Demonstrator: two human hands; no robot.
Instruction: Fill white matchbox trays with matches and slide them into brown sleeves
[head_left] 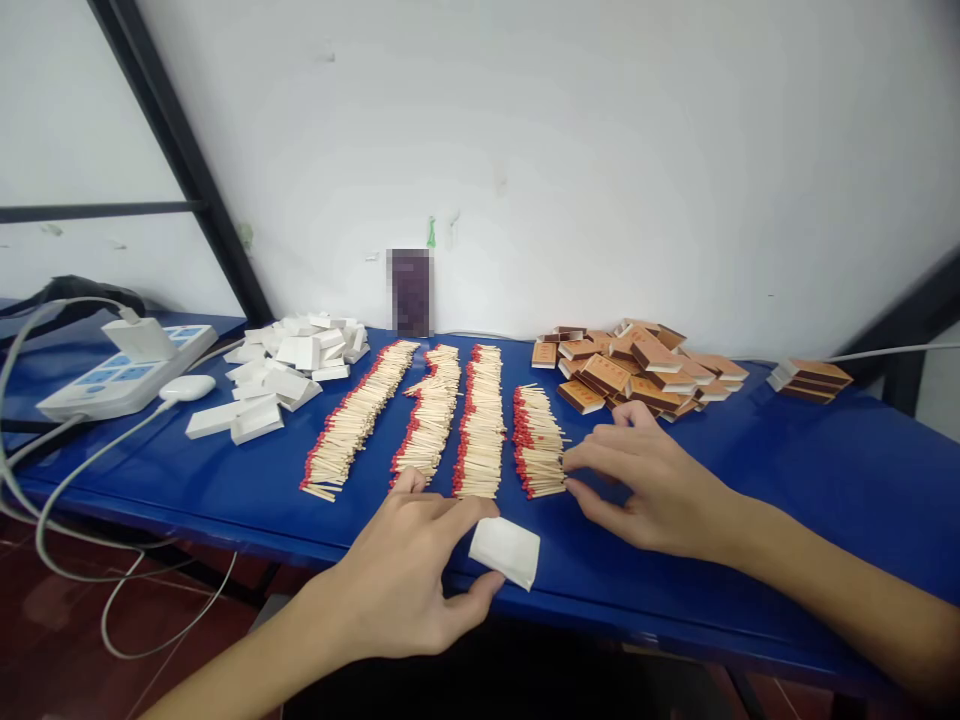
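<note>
My left hand (pixel 420 565) grips a white matchbox tray (pixel 506 548) between thumb and fingers, near the table's front edge. My right hand (pixel 637 480) is at the right side of the shortest row of red-tipped matches (pixel 538 445), thumb and forefinger at the stick ends. Whether a match is pinched there is too small to tell. To the left lie further long rows of matches, one (pixel 480 420) beside the short row, another (pixel 427 420) with a few sticks askew, and the leftmost row (pixel 356 420) slanting.
White trays (pixel 300 350) are heaped at the back left. Brown matchbox sleeves (pixel 622 365) pile up at the back right, with a small stack of matchboxes (pixel 814 380) farther right. A power strip (pixel 124 375) with white cables lies left on the blue table (pixel 247 495).
</note>
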